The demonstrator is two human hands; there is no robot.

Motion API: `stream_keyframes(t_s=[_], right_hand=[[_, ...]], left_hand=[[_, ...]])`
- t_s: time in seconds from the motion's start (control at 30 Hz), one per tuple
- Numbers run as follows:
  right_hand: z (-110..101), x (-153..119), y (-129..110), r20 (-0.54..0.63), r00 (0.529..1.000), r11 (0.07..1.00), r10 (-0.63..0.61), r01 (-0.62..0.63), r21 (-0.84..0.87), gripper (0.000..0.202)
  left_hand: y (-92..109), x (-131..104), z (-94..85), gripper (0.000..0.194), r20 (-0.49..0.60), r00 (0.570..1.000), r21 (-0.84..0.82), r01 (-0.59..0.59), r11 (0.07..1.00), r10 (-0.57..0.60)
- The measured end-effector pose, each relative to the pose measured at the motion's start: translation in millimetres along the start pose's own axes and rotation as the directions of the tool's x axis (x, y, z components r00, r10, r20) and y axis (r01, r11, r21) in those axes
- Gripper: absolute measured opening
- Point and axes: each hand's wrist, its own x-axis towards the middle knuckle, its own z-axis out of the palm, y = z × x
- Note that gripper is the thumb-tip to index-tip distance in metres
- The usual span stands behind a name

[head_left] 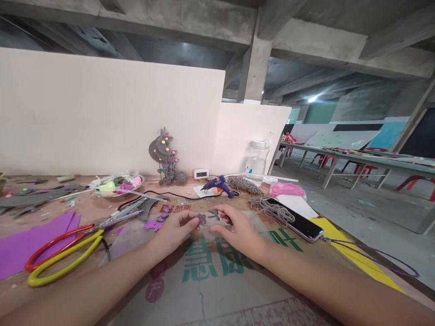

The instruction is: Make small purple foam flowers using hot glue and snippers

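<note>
My left hand (181,228) pinches a small dark purple flower-shaped piece (202,219) between thumb and fingers, above the printed cardboard sheet (217,290). Close beside it on the right, my right hand (234,226) has its thumb and fingers curved around a small greyish piece (218,217), too small to make out well. Several purple cut-out shapes (158,222) lie just left of my left hand. Beyond my hands rests a blue glue gun (219,184). Large scissors with red and yellow handles (64,258) lie at the left.
Purple sheets (37,240) lie far left, near a bowl of coloured bits (118,184). Grey yarn (272,210) touches a phone (299,222) on the right, beside yellow paper (360,253). A moon decoration (165,156), small clock (201,174) and bottle (257,158) stand behind.
</note>
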Motion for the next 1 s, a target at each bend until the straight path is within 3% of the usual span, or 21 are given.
stream_keyframes(t_s=[0.13, 0.33, 0.6, 0.73, 0.83, 1.0], right_hand=[[5.2, -0.4, -1.5, 0.053, 0.998, 0.998, 0.036, -0.039, 0.046, 0.026], [9.9, 0.5, 4.0, 0.126, 0.992, 0.993, 0.014, -0.028, 0.111, 0.035], [11.5, -0.8, 2.5, 0.178, 0.984, 0.983, 0.017, -0.05, 0.178, 0.019], [7.8, -1.0, 2.7, 0.086, 0.995, 0.989, 0.05, -0.061, 0.134, 0.022], [4.3, 0.8, 5.1, 0.008, 1.0, 0.994, 0.001, -0.002, 0.111, 0.029], [6.4, 4.5, 12.2, -0.014, 0.998, 0.995, -0.055, 0.056, 0.082, 0.026]], left_hand=[[-0.5, -2.7, -0.4, 0.024, 0.057, 0.998, 0.05, -0.021, 0.999, 0.018], [-0.4, -5.9, -0.3, 0.02, 0.064, 0.998, 0.058, -0.009, 0.998, 0.005], [0.6, -6.5, -0.8, 0.027, 0.058, 0.998, 0.134, -0.04, 0.99, 0.032], [-0.5, -6.3, -1.3, 0.024, 0.064, 0.997, 0.096, -0.047, 0.994, 0.04], [-3.1, -5.7, -1.9, 0.025, 0.078, 0.996, 0.09, -0.055, 0.994, 0.048], [-6.2, -5.3, -2.5, 0.024, 0.055, 0.997, 0.078, -0.063, 0.995, 0.059]])
